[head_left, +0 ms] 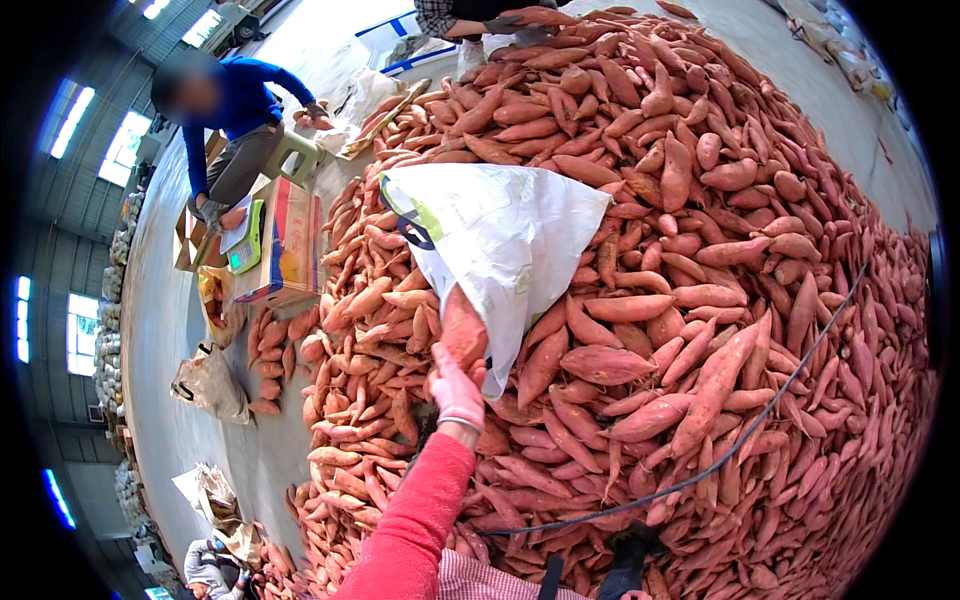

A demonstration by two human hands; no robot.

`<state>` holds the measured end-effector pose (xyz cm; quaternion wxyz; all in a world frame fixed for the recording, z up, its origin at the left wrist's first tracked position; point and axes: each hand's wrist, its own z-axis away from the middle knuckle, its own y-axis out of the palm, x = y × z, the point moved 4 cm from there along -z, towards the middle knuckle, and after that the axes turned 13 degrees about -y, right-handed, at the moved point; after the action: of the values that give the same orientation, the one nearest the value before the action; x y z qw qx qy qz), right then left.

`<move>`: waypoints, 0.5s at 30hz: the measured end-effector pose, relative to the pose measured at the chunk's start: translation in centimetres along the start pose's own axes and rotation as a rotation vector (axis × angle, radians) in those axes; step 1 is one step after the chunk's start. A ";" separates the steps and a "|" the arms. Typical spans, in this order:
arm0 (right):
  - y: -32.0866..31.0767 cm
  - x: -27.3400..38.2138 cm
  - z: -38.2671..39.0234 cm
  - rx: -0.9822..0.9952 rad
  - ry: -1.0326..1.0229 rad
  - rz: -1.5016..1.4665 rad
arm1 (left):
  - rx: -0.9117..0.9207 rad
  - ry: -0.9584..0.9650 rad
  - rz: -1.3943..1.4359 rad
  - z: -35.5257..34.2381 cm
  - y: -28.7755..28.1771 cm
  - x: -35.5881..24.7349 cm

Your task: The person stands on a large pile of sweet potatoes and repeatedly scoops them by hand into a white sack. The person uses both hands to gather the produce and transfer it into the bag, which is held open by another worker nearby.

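Note:
My left hand (457, 392), in a pink and white glove below a red sleeve, is closed around the lower end of a large sweet potato (463, 328). The sweet potato's upper part lies under the edge of a white plastic sack (505, 225) with a green and dark printed corner. That sack is spread over a big heap of reddish sweet potatoes (690, 330). My right hand does not show.
A dark cable (690, 478) crosses the heap. To the left, a person in blue (245, 100) handles sweet potatoes beside a green scale (245, 245) and a cardboard box (290, 240). Another person's gloved hand (505, 24) reaches the far side. A filled bag (212, 382) stands on the floor.

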<state>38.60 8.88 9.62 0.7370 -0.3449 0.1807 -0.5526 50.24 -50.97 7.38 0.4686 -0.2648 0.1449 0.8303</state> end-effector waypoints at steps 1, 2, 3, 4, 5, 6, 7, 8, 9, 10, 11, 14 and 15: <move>0.2 0.0 0.0 0.004 0.001 0.002 | 0.004 -0.001 -0.015 0.6 0.9 0.5; 0.3 0.0 0.0 0.008 0.003 0.004 | 0.012 -0.006 -0.029 1.3 1.6 1.1; 0.3 0.0 0.1 0.011 0.014 0.007 | 0.018 0.008 -0.084 2.7 2.6 1.5; 0.3 0.1 0.1 0.018 0.024 -0.002 | 0.050 0.031 -0.141 2.6 2.7 2.2; 0.3 0.2 0.2 0.024 0.036 -0.011 | 0.083 0.054 -0.199 2.6 2.8 2.9; 0.2 0.3 0.3 0.030 0.055 -0.018 | 0.122 0.046 -0.222 3.0 3.5 3.4; 0.2 0.4 0.3 0.041 0.050 0.004 | 0.161 0.040 -0.243 3.6 4.2 3.8; 0.3 0.5 0.3 0.052 0.047 0.025 | 0.182 0.028 -0.249 3.4 5.1 4.0; 0.2 0.6 0.3 0.060 0.046 0.047 | 0.161 0.013 -0.213 3.4 6.0 3.8; -0.1 0.9 0.3 0.060 0.038 0.037 | 0.142 -0.003 -0.180 3.5 7.1 3.7; -0.5 1.4 0.4 0.059 0.031 0.027 | 0.124 -0.019 -0.148 3.5 8.2 3.6; -0.2 1.0 0.8 0.054 0.037 -0.013 | 0.174 0.033 -0.089 0.4 10.4 2.5; 0.1 0.8 0.8 0.048 0.035 -0.032 | 0.179 0.042 -0.098 -0.9 11.1 1.5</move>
<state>39.47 8.36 10.18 0.7328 -0.3203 0.1746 -0.5744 40.37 -56.15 5.67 0.5273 -0.2462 0.2152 0.7842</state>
